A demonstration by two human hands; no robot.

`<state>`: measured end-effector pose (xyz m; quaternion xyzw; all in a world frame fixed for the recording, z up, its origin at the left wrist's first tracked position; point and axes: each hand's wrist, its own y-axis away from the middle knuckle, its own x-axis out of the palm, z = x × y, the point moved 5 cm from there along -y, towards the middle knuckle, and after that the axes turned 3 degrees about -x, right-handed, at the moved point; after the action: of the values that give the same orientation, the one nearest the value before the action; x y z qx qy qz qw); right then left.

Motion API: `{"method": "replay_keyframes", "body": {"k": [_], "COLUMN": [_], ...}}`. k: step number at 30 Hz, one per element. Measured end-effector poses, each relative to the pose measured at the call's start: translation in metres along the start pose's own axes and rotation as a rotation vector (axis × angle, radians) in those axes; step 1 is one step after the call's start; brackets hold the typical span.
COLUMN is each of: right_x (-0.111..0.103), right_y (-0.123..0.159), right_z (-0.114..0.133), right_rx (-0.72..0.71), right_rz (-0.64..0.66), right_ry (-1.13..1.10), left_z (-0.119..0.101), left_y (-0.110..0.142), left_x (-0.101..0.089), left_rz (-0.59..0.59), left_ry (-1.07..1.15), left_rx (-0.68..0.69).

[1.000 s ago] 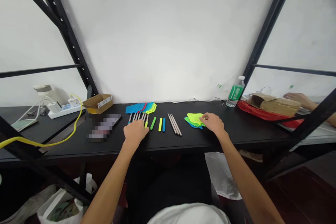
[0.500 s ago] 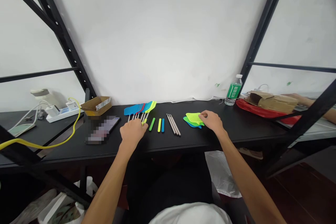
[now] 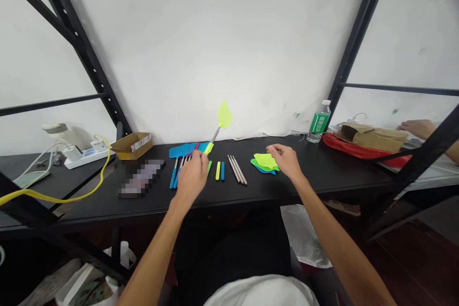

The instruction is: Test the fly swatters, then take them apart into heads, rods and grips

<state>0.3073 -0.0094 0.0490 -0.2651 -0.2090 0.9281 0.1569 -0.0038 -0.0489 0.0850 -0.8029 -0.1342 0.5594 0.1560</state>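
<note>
My left hand [image 3: 193, 172] is closed around the yellow-green handle of a fly swatter [image 3: 224, 114], tilted up with its head against the white wall behind. Left of and beneath that hand lies a row of fly swatters [image 3: 178, 151], mostly blue, with a red one among them. My right hand [image 3: 287, 158] hovers by a small stack of loose swatter heads [image 3: 265, 160], yellow-green on top, green and blue below. Its fingers are drawn together with nothing seen in them. Between the hands are loose handles [image 3: 218, 171] in green, yellow and blue, and several metal rods [image 3: 237, 170].
An open cardboard box [image 3: 132, 145] and a blurred-out phone [image 3: 141, 178] lie at left, near a white power strip [image 3: 86, 154] and yellow cable [image 3: 102, 172]. A water bottle [image 3: 319, 124] stands at right. Beyond the black frame, another person's hand [image 3: 418, 127] shows.
My left hand has lifted a yellow-green fly swatter out of the row, moving up and right. My right hand has shifted slightly up and left from the stacked swatter heads, which stay put.
</note>
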Motion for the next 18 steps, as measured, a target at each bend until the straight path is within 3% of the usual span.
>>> {"method": "replay_keyframes", "body": {"k": [3,6,9,12,15,18], "right_x": [0.03,0.051,0.06,0.065,0.068,0.073], "right_y": [0.012,0.023,0.029,0.033,0.035,0.034], "right_z": [0.023,0.037,0.036,0.032,0.032,0.035], "right_rx": [0.042,0.106,0.185,0.282,0.32,0.31], "right_rz": [0.158,0.196,0.22,0.273,0.197,0.11], "right_ry": [-0.551,-0.903,-1.008,-1.047,-1.111,-1.168], "left_z": [-0.041,-0.071,-0.079,-0.075,-0.073,-0.079], "left_y": [0.023,0.046,0.056,0.056,0.054,0.055], "left_x": [0.022,0.046,0.056,0.054,0.053,0.058], "left_rz": [0.131,0.243,0.25,0.231,0.232,0.283], "left_ry": [0.101,0.113,0.143,0.155,0.18,0.401], "left_rx": [0.14,0.251,0.259,0.243,0.252,0.294]}}
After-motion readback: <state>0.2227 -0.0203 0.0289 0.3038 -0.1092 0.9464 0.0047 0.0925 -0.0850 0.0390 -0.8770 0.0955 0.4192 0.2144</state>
